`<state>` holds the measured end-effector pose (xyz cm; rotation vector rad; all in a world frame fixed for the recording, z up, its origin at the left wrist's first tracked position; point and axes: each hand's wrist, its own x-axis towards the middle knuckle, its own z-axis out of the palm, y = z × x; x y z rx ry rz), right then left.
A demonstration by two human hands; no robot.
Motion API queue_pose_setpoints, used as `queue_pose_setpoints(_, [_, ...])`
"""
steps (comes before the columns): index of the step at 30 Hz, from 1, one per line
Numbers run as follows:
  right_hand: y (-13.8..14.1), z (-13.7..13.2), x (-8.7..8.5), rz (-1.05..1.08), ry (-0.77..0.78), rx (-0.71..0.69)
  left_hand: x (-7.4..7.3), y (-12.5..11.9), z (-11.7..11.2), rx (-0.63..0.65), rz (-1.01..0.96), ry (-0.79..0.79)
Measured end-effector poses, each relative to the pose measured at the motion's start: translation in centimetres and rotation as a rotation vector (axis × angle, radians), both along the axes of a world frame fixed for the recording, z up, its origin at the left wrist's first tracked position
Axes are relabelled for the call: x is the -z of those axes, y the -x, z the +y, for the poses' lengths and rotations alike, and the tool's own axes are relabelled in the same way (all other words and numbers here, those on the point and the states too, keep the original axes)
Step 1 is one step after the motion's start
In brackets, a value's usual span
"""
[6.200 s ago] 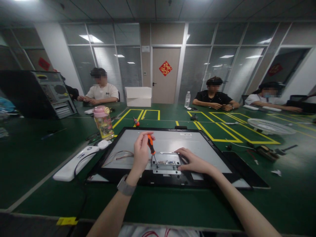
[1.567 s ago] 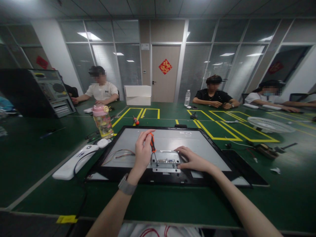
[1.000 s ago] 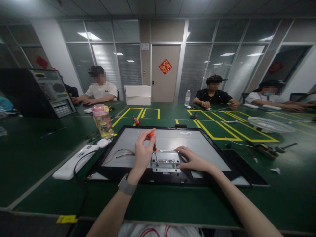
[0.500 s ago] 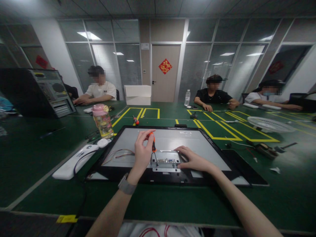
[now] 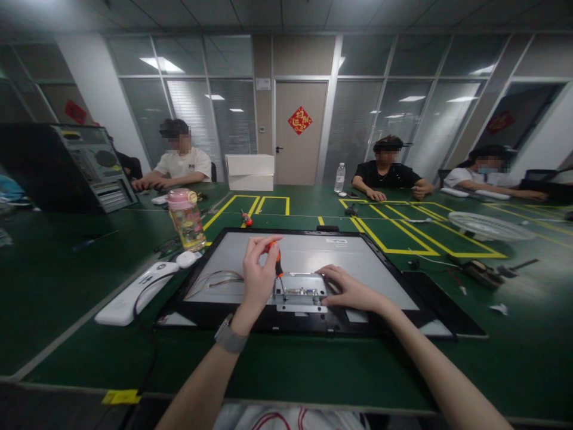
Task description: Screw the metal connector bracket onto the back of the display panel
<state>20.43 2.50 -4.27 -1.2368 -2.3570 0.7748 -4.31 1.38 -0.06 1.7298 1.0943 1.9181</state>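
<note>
My left hand [image 5: 259, 272] is closed on the orange-and-black handle of a screwdriver [image 5: 279, 267], which stands nearly upright. Its shaft points down at the left part of a metal bracket [image 5: 301, 309] with a row of connector ports. Thumb and fingers of my right hand [image 5: 347, 288] grip the bracket's right side. Beneath both hands lies a flat monitor panel [image 5: 358, 263], grey metal back up, in a black frame. Thin wires [image 5: 215, 280] run across the panel to the left of my left hand.
A white power strip [image 5: 134, 295] and a pink-lidded bottle [image 5: 183, 218] stand left of the panel. To the right lie a dark flat slab [image 5: 443, 304] and a tool [image 5: 481, 272]. A black computer case [image 5: 54, 167] stands far left. Several people sit across the green table [image 5: 349, 364].
My left hand and the screwdriver have shifted very slightly. The right hand, bracket and panel stay in place.
</note>
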Motion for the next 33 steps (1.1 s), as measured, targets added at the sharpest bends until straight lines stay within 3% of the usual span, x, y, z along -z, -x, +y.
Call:
queue_pose_setpoints(4, [-0.01,0.06,0.01,0.005,0.002,0.001,0.07,0.03,0.01,0.055,-0.009,-0.003])
queue_pose_setpoints(11, [0.13,-0.07,-0.20,0.002,0.000,0.003,0.29,0.00,0.13,-0.060,0.003,-0.046])
queue_pose_setpoints(17, [0.23,-0.17,-0.45,-0.006,0.019,0.008,0.25,0.08,0.05,0.066,-0.048,-0.015])
queue_pose_setpoints(22, [0.14,-0.14,-0.35,-0.006,0.018,0.009,0.36,-0.01,0.15,-0.009,0.015,-0.086])
queue_pose_setpoints(27, [0.12,-0.06,-0.27,-0.004,0.018,0.008,0.30,-0.03,0.14,0.084,-0.001,-0.034])
queue_pose_setpoints(33, [0.19,-0.14,-0.42,-0.006,0.030,0.015,0.27,-0.08,0.10,0.034,0.025,-0.068])
